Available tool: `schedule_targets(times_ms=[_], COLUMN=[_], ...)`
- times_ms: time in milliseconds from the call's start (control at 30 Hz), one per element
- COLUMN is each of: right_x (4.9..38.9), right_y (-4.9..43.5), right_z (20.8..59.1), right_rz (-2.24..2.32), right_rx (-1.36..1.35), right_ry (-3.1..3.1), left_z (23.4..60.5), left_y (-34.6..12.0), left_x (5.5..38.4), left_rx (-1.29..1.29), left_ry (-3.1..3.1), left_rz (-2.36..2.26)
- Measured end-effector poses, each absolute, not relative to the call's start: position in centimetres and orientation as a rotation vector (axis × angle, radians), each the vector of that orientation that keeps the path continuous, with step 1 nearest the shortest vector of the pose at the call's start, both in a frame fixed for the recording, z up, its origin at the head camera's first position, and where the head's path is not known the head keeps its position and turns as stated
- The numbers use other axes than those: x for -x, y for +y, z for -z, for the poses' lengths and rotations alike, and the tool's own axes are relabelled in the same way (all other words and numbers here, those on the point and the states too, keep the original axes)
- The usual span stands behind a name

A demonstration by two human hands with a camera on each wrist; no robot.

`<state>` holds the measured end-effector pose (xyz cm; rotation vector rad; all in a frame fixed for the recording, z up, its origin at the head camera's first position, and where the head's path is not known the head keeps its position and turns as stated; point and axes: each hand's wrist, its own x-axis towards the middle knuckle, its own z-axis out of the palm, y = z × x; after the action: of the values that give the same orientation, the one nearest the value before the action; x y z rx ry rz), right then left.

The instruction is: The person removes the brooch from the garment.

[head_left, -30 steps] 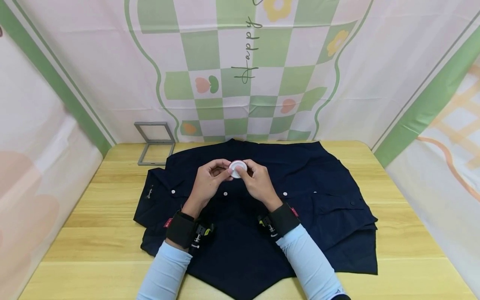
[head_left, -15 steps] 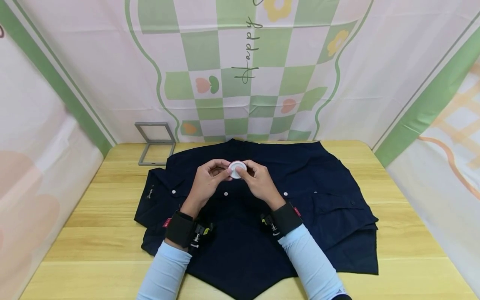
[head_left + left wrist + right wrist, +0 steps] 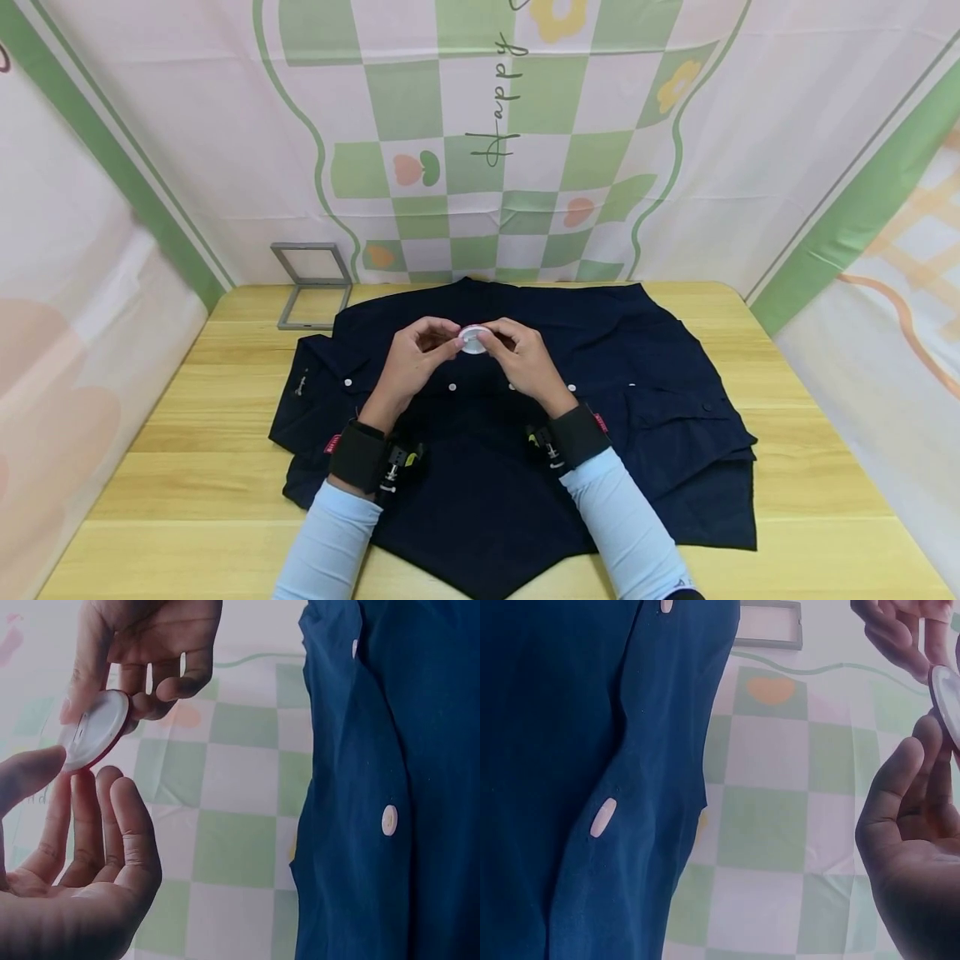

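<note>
A round pin badge with a white back and red rim is held up over a dark navy shirt. Its back faces the person, and a thin pin line shows across the badge in the left wrist view. My left hand pinches the left edge between thumb and fingertips. From the other side my right hand pinches it too, the thumb lying on the white back by the pin. The right wrist view catches only part of the badge at its edge. The badge's front is hidden.
The shirt lies spread on a wooden table, with white buttons along its placket. A grey hinged frame stands opened at the back left. Patterned cloth hangs behind and at both sides.
The badge has tilted, so its white back looks flatter in the head view. My right hand has shifted slightly to the right, and another shirt button shows beside it. The shirt stays put.
</note>
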<state>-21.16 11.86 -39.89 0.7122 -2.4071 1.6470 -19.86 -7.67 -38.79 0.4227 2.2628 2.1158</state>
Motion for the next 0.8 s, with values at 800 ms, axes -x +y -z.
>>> schedule_targets(times_ms=[800], right_x=[21.8], right_y=[12.8], right_z=[39.7], right_rz=[-1.699], right_rx=[-0.488], right_ry=[-2.571], left_z=[38.9], left_y=[-8.3], left_x=[20.0], left_rx=[-0.383], left_ry=[2.499], left_rz=[-1.993])
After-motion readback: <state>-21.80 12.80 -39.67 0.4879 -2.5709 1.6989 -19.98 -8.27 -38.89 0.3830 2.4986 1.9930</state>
